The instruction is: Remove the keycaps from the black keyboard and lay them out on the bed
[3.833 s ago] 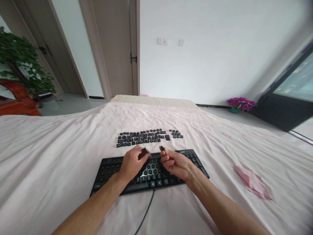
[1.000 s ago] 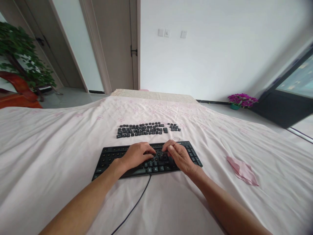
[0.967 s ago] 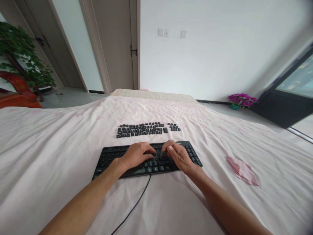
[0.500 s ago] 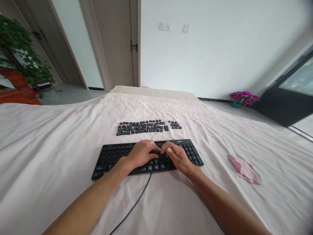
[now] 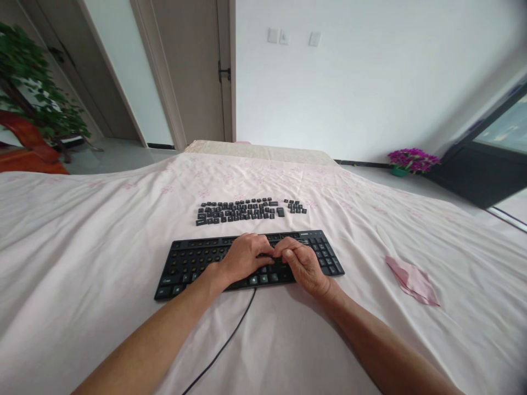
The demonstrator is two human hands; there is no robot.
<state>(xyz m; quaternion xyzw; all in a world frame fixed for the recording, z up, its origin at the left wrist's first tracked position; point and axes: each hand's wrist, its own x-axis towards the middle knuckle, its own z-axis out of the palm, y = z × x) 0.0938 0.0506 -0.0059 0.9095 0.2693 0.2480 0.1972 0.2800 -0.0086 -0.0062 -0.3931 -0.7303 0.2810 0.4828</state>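
Observation:
A black keyboard (image 5: 189,263) lies on the pink sheet (image 5: 102,230) in front of me, with many bare sockets on its left half. My left hand (image 5: 242,258) rests on its middle, fingers curled down onto the keys. My right hand (image 5: 303,264) is right beside it, thumb and fingers pinched together over the same spot. The two hands touch at the fingertips, and what they pinch is hidden. Several loose black keycaps (image 5: 239,211) lie in rows on the sheet just beyond the keyboard.
The keyboard's black cable (image 5: 230,340) runs toward me between my forearms. A folded pink cloth (image 5: 414,280) lies on the sheet to the right. A potted plant (image 5: 33,93), a door (image 5: 193,77) and a purple flower pot (image 5: 411,162) stand farther off.
Earlier both hands were raised above the keyboard, each pinching a small dark piece. They have come down onto the middle keys and drawn together; the view has shifted slightly.

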